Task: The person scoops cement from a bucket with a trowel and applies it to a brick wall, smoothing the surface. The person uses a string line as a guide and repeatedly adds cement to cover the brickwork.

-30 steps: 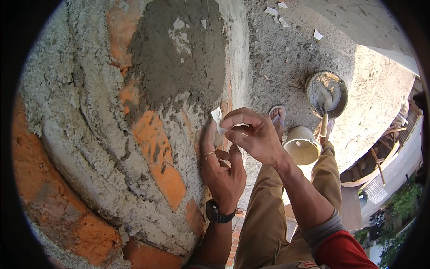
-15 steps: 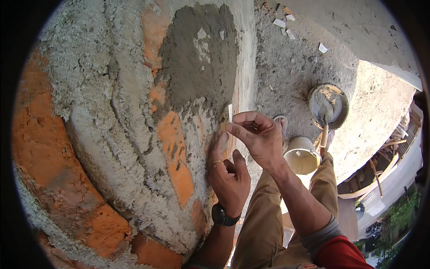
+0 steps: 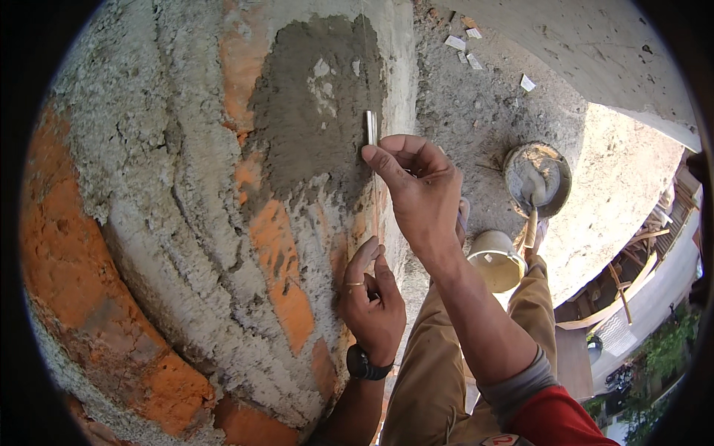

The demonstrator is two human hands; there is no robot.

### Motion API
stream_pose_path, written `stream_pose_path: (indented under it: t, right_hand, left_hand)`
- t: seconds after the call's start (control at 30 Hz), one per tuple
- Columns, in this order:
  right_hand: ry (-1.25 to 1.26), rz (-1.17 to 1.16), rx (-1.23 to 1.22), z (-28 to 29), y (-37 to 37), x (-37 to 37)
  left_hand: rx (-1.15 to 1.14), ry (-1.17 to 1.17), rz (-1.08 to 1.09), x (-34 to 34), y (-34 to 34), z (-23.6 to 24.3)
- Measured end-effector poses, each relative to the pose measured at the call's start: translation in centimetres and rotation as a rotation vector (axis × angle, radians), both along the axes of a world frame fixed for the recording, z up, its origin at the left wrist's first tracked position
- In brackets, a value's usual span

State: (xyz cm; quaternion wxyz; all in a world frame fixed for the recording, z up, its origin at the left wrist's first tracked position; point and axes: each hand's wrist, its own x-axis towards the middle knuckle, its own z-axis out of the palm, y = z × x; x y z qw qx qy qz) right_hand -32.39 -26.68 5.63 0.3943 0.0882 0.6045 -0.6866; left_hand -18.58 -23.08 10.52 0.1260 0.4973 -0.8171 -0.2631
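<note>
The right hand is pinching a small folded white paper strip between thumb and forefinger, and its other fingers are curling in toward the palm. The strip is standing nearly upright just beyond those fingertips, in front of the right edge of a damp grey mortar patch. A thin string is running down from above the right hand, past the strip, toward the left hand; whether the paper is wrapping around it or only lying alongside, I cannot tell.

The left hand is hovering below the right one, close to the wall, its thumb and forefinger tips nearly meeting where the string is coming down; whether they are gripping it, I cannot tell. It is wearing a ring, and a black wristwatch is circling the wrist.

To the left of both hands, orange brick is showing through rough, pale mortar. To the right of the right hand, a plastic bucket is standing near a round basin of mortar, with a trowel resting in it. Beyond that hand, white paper scraps are lying on the ground.
</note>
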Motion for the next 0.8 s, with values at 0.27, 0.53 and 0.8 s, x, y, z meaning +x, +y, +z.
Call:
stream_pose_path:
  t: [0.27,0.53,0.8]
  right_hand:
    - [0.070,0.005,0.073,0.2,-1.5,-1.7]
    - [0.160,-0.085,0.040,-0.5,-1.7,-1.9]
    - [0.213,0.028,0.079,-0.8,-1.9,-2.4]
  left_hand:
    - [0.015,-0.021,0.004,0.1,0.0,0.2]
    - [-0.023,-0.059,0.040,0.1,0.1,0.4]
    - [0.003,-0.109,0.050,-0.1,0.0,0.8]
